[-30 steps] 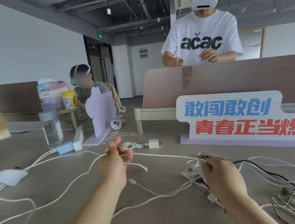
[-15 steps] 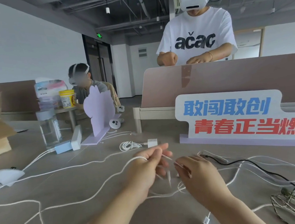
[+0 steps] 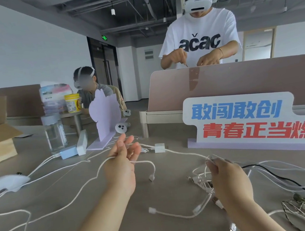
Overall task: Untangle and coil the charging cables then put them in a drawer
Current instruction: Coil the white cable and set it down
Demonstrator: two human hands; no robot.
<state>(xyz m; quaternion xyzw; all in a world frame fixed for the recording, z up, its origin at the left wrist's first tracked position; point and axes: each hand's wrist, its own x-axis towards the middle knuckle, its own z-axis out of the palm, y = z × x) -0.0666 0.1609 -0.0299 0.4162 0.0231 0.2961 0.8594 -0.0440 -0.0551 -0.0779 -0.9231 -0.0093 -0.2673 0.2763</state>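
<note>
So the whole thing hinges on how the white braided cable (image 3: 66, 206) runs versus the tangle (image 3: 204, 182). The cable's long run snakes off to my left across the tabletop (image 3: 171, 228), comes up through the left hand (image 3: 122, 164), and its short free end with the plug (image 3: 151, 178) droops down just right of that hand. The knot of thin white cords sits over on the right, directly under the right hand (image 3: 226, 175), so the right hand is the nearer one to the mess and the left one is the anchor.

Left hand: the cable passes through near the thumb, the other fingers fanned out loosely, so more of a light hold than a fist. Right hand: closed in a pinch on a couple of thin strands at the top of the tangle.

My guess is the next move is pulling the two apart sideways, left versus right.

Hard to read: which strands the right hand actually has, since its back hides them. More cords, including a black cable (image 3: 282, 176), trail off the right edge. No drawer in view anywhere.
</note>
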